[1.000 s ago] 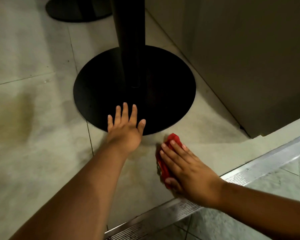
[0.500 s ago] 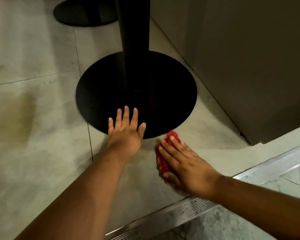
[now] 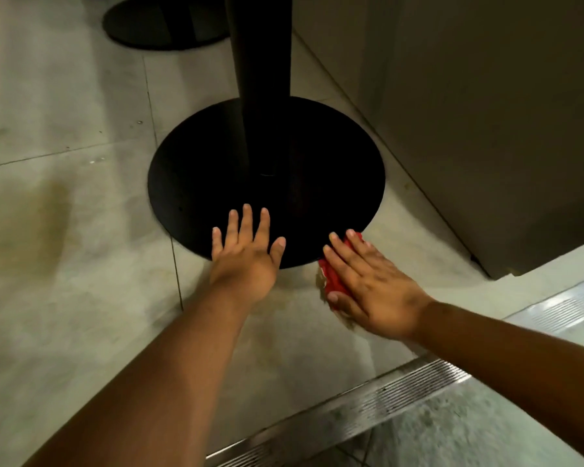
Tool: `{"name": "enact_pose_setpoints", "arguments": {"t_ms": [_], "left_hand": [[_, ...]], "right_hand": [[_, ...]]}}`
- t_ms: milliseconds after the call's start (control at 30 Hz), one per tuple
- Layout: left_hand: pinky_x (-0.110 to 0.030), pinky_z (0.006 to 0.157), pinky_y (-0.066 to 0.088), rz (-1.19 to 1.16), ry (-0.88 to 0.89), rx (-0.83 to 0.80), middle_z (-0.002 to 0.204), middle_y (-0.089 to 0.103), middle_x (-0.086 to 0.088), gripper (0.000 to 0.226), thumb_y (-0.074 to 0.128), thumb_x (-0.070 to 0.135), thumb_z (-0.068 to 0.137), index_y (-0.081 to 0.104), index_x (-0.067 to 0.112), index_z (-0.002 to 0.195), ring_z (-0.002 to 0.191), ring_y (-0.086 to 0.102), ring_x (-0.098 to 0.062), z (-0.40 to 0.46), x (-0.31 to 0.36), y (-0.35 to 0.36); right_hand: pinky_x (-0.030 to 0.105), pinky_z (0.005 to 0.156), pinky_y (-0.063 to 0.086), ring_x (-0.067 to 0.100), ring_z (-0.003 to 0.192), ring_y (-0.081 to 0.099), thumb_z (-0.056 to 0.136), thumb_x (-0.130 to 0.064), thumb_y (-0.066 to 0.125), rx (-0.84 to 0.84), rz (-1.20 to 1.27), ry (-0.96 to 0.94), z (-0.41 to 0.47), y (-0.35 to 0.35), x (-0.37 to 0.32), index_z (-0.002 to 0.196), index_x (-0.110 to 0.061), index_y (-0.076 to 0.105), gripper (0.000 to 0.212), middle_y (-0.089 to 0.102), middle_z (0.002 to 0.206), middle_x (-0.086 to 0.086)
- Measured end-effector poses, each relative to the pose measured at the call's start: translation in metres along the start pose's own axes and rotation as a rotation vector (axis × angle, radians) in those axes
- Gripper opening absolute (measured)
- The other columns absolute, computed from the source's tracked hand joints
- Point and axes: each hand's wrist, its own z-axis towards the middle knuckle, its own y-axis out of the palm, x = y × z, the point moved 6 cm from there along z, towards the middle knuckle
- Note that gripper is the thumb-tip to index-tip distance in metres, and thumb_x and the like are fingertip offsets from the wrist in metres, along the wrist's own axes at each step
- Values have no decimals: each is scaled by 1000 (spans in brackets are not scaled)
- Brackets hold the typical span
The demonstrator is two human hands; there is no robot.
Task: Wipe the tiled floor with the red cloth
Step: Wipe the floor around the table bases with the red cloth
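Pressing the red cloth [image 3: 332,278] flat, right hand [image 3: 371,284]; left hand [image 3: 246,256] splayed on black base [image 3: 216,163].

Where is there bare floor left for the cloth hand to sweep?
Bare tile lies left of the round black base, and between the forearms down to the metal strip. It is crowded where the right hand presses the red cloth against the base rim, beside the left hand.
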Motion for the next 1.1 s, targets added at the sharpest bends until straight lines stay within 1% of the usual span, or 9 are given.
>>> {"name": "enact_pose_setpoints", "arguments": {"t_ms": [67,200,300,433,600,700,867,1000,1100], "left_hand": [[-45,117,-12,-1,6,-19,162,-14,-1,62,12,54,101,-7,28,154,148,-19,-21,0,-2,-1],[-45,117,-12,-3,31,-28,162,-14,-1,63,11,55,100,-8,28,154,148,-19,-21,-1,-3,0],[-45,117,-11,-2,36,11,163,-12,-2,62,11,54,101,-6,27,154,148,-16,-22,-3,-1,0],[-46,118,-11,-4,36,-8,163,-13,-2,63,11,54,101,-6,26,154,148,-17,-22,-3,-1,-3],[-45,118,-11,-10,50,-16,162,-14,-2,63,11,54,101,-7,26,154,148,-18,-21,-4,-3,-2],[-46,118,-11,8,40,1,163,-11,-2,63,11,55,100,-5,27,154,148,-16,-22,-2,-4,1],[-47,119,-9,23,23,-4,163,-11,-2,64,13,55,100,-4,27,155,148,-15,-22,0,-1,-2],[-46,119,-10,12,34,-13,163,-11,-2,64,13,55,100,-4,27,155,148,-15,-21,-1,-2,-2],[-46,119,-9,18,30,26,163,-9,-2,64,13,55,100,-2,26,155,149,-13,-22,-2,-3,-2]], "right_hand": [[40,122,0,27,151,-11,100,-63,14,13,-16,17,-5,0,3,158,-16,8,75,0,165,7],[42,122,6,30,152,3,103,-58,24,24,-15,-76,-61,3,-20,157,-10,21,72,13,164,10],[42,123,6,30,152,1,102,-60,21,-18,-11,-94,-45,1,1,157,-13,18,72,13,164,10],[28,118,-17,21,149,-22,92,-69,3,-66,-7,107,-4,-7,48,155,-22,-6,79,-8,165,5],[41,121,5,32,152,2,103,-58,18,12,-15,-24,-52,0,12,156,-11,20,72,15,164,11],[40,123,3,28,152,0,104,-57,21,-35,-10,-112,-52,3,19,157,-11,21,70,12,164,9],[41,123,-2,23,151,-16,96,-65,11,-85,18,81,-9,-3,55,158,-19,4,77,-6,165,2],[46,122,7,31,152,0,101,-57,20,22,-8,37,-52,1,18,157,-11,20,72,12,164,9],[43,123,6,30,152,1,102,-60,18,-20,17,5,-59,6,14,157,-12,20,73,13,164,8]]}}
